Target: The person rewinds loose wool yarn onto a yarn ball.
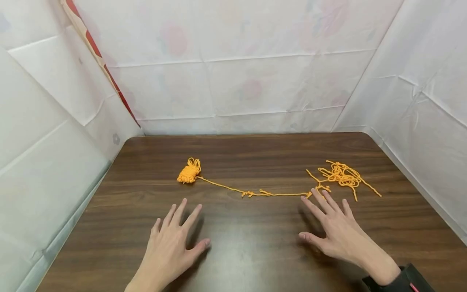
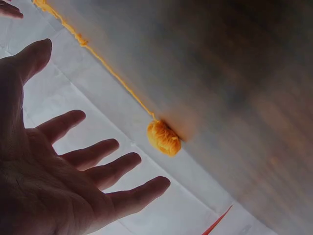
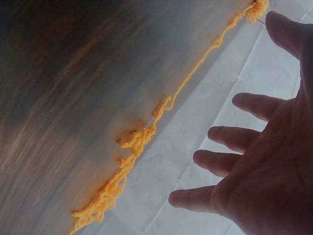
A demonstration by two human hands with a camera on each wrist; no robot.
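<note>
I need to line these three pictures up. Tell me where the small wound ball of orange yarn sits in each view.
Head: the yarn ball lies left of centre on the table, beyond the left hand.
Left wrist: lower centre, past the fingertips.
Right wrist: top right corner, partly cut off.
Shared landmark: the orange strand running from the ball.

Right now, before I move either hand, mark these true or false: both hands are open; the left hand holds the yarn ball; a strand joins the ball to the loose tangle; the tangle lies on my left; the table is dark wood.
1. Both hands are open: true. The left hand and right hand have spread fingers.
2. The left hand holds the yarn ball: false. The ball lies apart, beyond it.
3. A strand joins ball and loose tangle: true.
4. The tangle lies on the left: false, right.
5. The table is dark wood: true.
</note>
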